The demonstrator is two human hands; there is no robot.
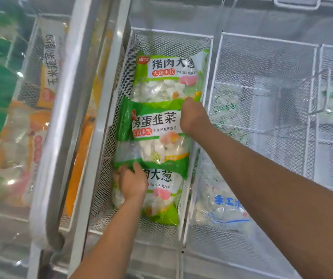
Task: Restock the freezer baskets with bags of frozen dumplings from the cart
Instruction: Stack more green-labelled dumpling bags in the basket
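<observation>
- The freezer [181, 15] lies open below the camera, with white mesh baskets side by side; the work is in the narrow basket [171, 33] near the middle, so judge every placement against its walls
- That basket holds three green dumpling bags in a row overlapping like shingles: the far bag [167, 77], the middle bag [153, 133] resting on both neighbours, and the near bag [161, 200] part-covered by it
- The middle bag looks to be the one being seated; to do it well, lay it flat and square to the mesh sides with its printed face up, so the label reads and later bags can stack evenly
- The right hand [193, 117] holds the middle bag's far right corner, fingers curled down over the edge and out of sight beneath; it should guide that corner down, not drag the far bag askew
- The left hand [132, 182] is at the middle bag's near edge, thumb on top, the other fingers tucked under the film, seemingly pinching it; a light hold suffices, since thin plastic over hard frozen lumps could tear against the wire
- A blue-printed bag [220, 206] lies in the next basket to the right, apart from this work; the cart is not in view
</observation>
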